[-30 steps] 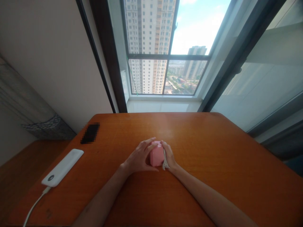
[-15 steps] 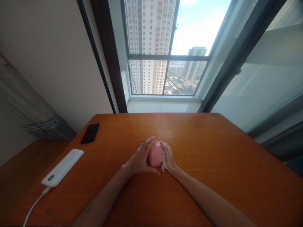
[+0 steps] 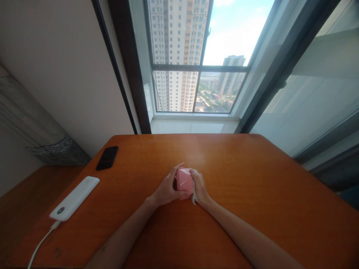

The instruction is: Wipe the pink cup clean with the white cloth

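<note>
Both hands meet around a small pink box-shaped object (image 3: 184, 182) with rounded corners, above the middle of the wooden table; its exact kind I cannot make out. My left hand (image 3: 166, 189) is closed on its left side, thumb along the near edge and fingers at the far left edge. On the right side, my right hand (image 3: 200, 188) grips it, with the thumb near its top right corner. A pale cloth-like strap (image 3: 194, 196) hangs by the right palm. The object's underside and most right fingers are hidden.
At the table's (image 3: 238, 168) left side lie a black phone (image 3: 107, 158) and a white power bank (image 3: 74, 199). A white cable (image 3: 42, 241) runs from the power bank off the near edge. Behind the table is a window (image 3: 200, 89).
My left hand has closed in, its thumb now resting against the pink object's near edge. The object has turned so its shiny flat face shows more. My right hand has barely moved.
</note>
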Demonstrator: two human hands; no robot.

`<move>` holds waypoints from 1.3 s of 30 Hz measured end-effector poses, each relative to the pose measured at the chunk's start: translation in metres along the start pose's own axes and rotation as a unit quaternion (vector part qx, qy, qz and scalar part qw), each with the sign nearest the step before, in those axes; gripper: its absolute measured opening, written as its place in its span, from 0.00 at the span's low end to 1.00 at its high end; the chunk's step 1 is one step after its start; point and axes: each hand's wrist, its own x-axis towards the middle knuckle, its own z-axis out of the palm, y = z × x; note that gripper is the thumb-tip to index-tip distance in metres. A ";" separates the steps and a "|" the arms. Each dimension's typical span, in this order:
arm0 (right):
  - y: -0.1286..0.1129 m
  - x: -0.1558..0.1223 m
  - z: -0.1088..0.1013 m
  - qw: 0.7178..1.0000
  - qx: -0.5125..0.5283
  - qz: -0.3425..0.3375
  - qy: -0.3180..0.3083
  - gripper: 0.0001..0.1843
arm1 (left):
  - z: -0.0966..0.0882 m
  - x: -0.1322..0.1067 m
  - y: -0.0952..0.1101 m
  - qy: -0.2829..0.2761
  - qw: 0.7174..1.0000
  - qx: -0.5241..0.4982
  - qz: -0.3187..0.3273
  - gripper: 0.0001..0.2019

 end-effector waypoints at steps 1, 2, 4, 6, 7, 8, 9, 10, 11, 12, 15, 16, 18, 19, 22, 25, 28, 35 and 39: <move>0.001 0.001 0.000 1.000 -0.001 0.000 0.012 0.34 | -0.002 0.000 -0.001 -0.004 0.999 0.027 0.024 0.61; 0.002 0.003 -0.001 1.000 -0.001 0.001 0.021 0.34 | -0.005 -0.001 -0.001 -0.013 0.997 0.063 0.051 0.63; 0.006 0.007 -0.003 0.999 -0.003 -0.001 0.037 0.34 | -0.011 -0.001 0.000 -0.040 0.984 0.140 0.099 0.64; 0.009 0.009 -0.005 0.999 -0.012 -0.003 0.048 0.33 | -0.013 0.000 0.004 -0.049 0.973 0.185 0.126 0.59; 0.011 0.009 -0.005 0.998 -0.017 -0.007 0.052 0.32 | -0.013 0.001 0.006 -0.040 0.972 0.189 0.133 0.57; 0.012 0.009 -0.005 0.998 -0.020 -0.012 0.052 0.32 | -0.012 0.001 0.008 -0.027 0.973 0.183 0.136 0.56; 0.012 0.008 -0.005 0.998 -0.020 -0.018 0.048 0.32 | -0.011 0.002 0.010 -0.015 0.977 0.169 0.131 0.55; 0.012 0.006 -0.005 0.999 -0.017 -0.022 0.035 0.32 | -0.009 0.002 0.011 -0.003 0.982 0.147 0.117 0.54; 0.011 0.004 -0.004 1.000 -0.012 -0.024 0.016 0.33 | -0.006 0.002 0.011 0.006 0.989 0.118 0.092 0.53; 0.010 0.002 -0.003 1.000 -0.007 -0.024 -0.003 0.33 | -0.004 0.002 0.010 0.009 0.995 0.083 0.061 0.50; 0.005 -0.003 -0.002 1.000 -0.010 -0.015 -0.020 0.35 | 0.001 0.001 0.003 0.003 1.000 -0.002 -0.013 0.44; 0.004 -0.003 -0.002 1.000 -0.015 -0.012 -0.014 0.35 | 0.001 0.000 0.001 0.001 1.000 -0.011 -0.017 0.46; 0.003 -0.003 -0.002 1.000 -0.021 -0.005 0.001 0.35 | -0.002 -0.001 -0.004 0.000 1.000 0.010 0.008 0.55; 0.003 -0.001 -0.003 1.000 -0.023 -0.001 0.009 0.36 | -0.004 -0.001 -0.004 -0.005 0.999 0.039 0.032 0.60; 0.009 0.004 -0.005 0.999 -0.020 0.010 0.040 0.37 | -0.012 -0.001 -0.001 -0.037 0.982 0.150 0.112 0.64; 0.016 0.008 -0.007 0.998 -0.013 0.007 0.059 0.36 | -0.014 0.000 0.006 -0.036 0.969 0.195 0.146 0.56; 0.016 0.007 -0.006 0.999 0.002 -0.011 0.032 0.35 | -0.009 0.001 0.009 -0.007 0.983 0.139 0.118 0.54; 0.007 0.001 -0.002 1.000 -0.010 -0.007 -0.009 0.34 | -0.001 -0.001 -0.007 -0.011 1.000 -0.013 -0.007 0.55; 0.017 0.010 -0.006 0.999 -0.001 -0.020 0.028 0.31 | -0.008 -0.001 -0.005 -0.033 0.991 0.099 0.085 0.66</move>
